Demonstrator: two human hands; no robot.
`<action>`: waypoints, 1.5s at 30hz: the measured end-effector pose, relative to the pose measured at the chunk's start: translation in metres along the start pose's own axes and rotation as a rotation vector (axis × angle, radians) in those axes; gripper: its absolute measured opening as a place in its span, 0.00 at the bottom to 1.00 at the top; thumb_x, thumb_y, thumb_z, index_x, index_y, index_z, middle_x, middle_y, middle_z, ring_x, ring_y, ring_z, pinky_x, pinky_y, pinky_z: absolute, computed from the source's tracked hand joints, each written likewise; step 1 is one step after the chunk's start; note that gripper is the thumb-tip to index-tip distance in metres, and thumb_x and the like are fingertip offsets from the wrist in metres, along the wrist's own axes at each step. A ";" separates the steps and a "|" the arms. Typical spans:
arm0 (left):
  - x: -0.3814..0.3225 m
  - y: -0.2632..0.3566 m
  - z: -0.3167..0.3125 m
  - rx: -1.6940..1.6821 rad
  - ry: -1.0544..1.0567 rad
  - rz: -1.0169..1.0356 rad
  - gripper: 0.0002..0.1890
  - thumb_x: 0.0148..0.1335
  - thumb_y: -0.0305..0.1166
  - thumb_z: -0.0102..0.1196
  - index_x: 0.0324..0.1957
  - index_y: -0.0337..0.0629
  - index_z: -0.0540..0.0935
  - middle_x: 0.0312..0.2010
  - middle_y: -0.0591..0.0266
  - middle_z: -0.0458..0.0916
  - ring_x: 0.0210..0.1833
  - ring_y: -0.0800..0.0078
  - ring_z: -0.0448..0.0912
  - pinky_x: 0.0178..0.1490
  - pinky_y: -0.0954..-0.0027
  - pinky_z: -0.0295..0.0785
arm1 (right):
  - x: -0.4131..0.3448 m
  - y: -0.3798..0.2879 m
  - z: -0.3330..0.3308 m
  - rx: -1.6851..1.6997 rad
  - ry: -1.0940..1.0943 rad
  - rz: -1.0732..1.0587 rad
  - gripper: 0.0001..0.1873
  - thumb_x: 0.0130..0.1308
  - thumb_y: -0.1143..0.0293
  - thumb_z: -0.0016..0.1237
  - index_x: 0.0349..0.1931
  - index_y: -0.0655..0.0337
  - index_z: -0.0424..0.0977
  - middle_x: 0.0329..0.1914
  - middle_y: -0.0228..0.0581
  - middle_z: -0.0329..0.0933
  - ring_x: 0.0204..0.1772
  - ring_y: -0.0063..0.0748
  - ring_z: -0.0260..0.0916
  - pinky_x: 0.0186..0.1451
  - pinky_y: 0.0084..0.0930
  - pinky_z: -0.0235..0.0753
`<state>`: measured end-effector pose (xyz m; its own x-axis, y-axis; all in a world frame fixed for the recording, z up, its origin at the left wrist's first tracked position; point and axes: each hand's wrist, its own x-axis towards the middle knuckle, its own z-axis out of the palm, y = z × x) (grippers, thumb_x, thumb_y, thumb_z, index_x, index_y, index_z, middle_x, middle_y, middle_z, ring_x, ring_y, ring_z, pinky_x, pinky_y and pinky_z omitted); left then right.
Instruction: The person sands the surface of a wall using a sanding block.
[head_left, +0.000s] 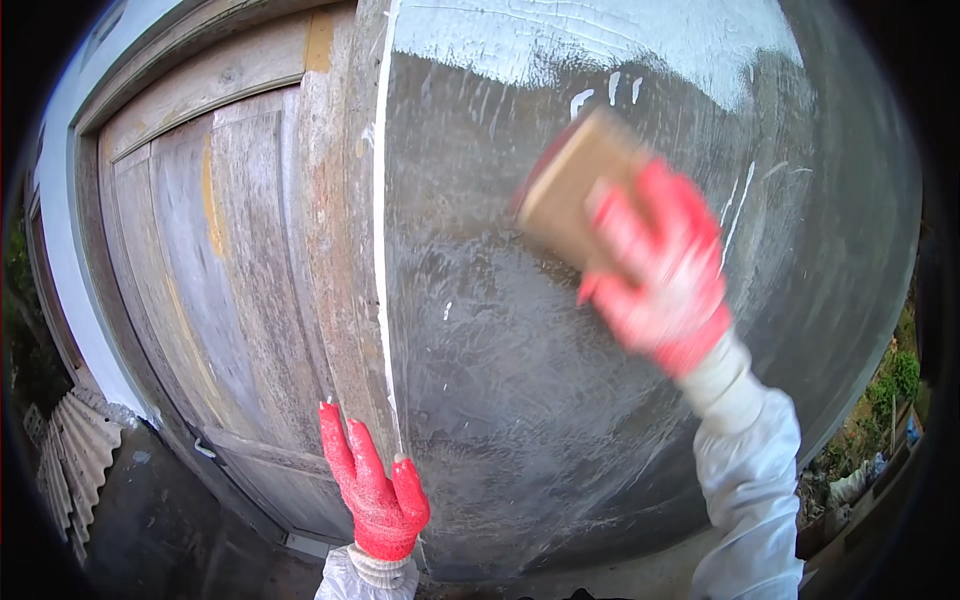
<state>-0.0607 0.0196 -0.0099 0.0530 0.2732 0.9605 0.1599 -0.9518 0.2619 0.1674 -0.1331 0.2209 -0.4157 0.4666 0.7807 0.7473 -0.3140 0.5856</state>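
Note:
My right hand (660, 270), in a red-coated glove with a white cuff, grips a tan block (577, 187) with a dark red edge, perhaps a sanding block. Both are blurred, and the block is at the dark grey wall (510, 360), below its white-painted upper band (600, 34). My left hand (375, 480), gloved the same way, has its fingers apart and holds nothing. It is at the weathered wooden door frame (341, 262), its thumb by the white line (381, 247) along the wall's edge. Whether it touches the wood, I cannot tell.
A worn panelled wooden door (247, 262) with a small metal handle (203, 449) fills the left side. Corrugated sheets (82, 457) lean at the lower left. Plants (892, 382) and debris lie beyond the wall's right edge.

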 end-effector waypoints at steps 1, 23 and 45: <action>0.000 0.000 -0.002 -0.001 0.008 -0.010 0.33 0.70 0.26 0.41 0.77 0.31 0.54 0.78 0.32 0.48 0.78 0.35 0.53 0.77 0.41 0.51 | -0.027 -0.031 -0.001 0.137 -0.228 -0.145 0.36 0.53 0.59 0.62 0.67 0.44 0.72 0.69 0.56 0.66 0.64 0.64 0.69 0.64 0.58 0.72; -0.027 0.006 -0.027 -0.062 -0.046 0.076 0.36 0.62 0.27 0.52 0.73 0.31 0.60 0.71 0.21 0.56 0.71 0.26 0.62 0.71 0.35 0.60 | -0.128 -0.112 0.050 -0.027 -0.417 -0.685 0.31 0.67 0.59 0.41 0.73 0.43 0.64 0.78 0.37 0.58 0.71 0.57 0.63 0.73 0.60 0.65; -0.066 -0.012 -0.033 -0.008 -0.049 0.049 0.34 0.65 0.25 0.45 0.73 0.29 0.59 0.73 0.23 0.52 0.73 0.28 0.60 0.73 0.36 0.58 | 0.035 -0.079 0.051 0.058 -0.080 -0.376 0.46 0.53 0.54 0.60 0.75 0.43 0.60 0.76 0.47 0.59 0.70 0.63 0.62 0.70 0.61 0.67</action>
<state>-0.0985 0.0088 -0.0740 0.1087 0.2327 0.9665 0.1481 -0.9652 0.2157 0.1206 -0.0502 0.1909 -0.6263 0.6043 0.4925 0.5790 -0.0625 0.8129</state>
